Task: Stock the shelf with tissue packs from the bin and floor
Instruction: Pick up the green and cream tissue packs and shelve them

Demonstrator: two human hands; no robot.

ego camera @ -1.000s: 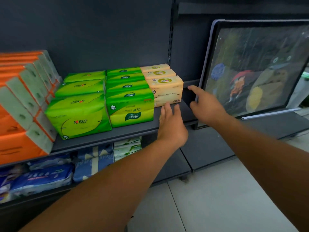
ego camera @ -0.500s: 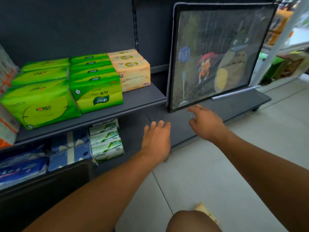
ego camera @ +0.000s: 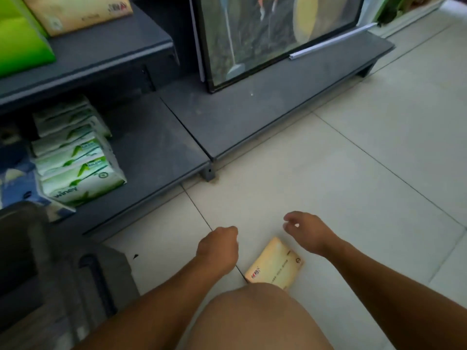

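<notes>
A beige tissue pack (ego camera: 275, 266) lies flat on the tiled floor just in front of my knee (ego camera: 255, 317). My left hand (ego camera: 218, 247) hovers to its left with fingers loosely curled and holds nothing. My right hand (ego camera: 307, 231) hangs above the pack's far right corner, fingers relaxed and bent downward, also empty. On the middle shelf (ego camera: 101, 49) at top left stand a beige tissue pack (ego camera: 75, 13) and a green pack (ego camera: 20, 39).
White-green wipe packs (ego camera: 75, 160) are stacked on the bottom shelf (ego camera: 156, 157), blue packs (ego camera: 15, 183) left of them. A dark bin (ego camera: 38, 261) stands at the lower left. A framed picture (ego camera: 265, 34) leans on the low platform (ego camera: 278, 97). Floor tiles (ego camera: 366, 185) stretch right.
Both hands dropped from the shelf edge toward the floor. The view tilted down, bringing the beige pack on the floor and my knee into sight.
</notes>
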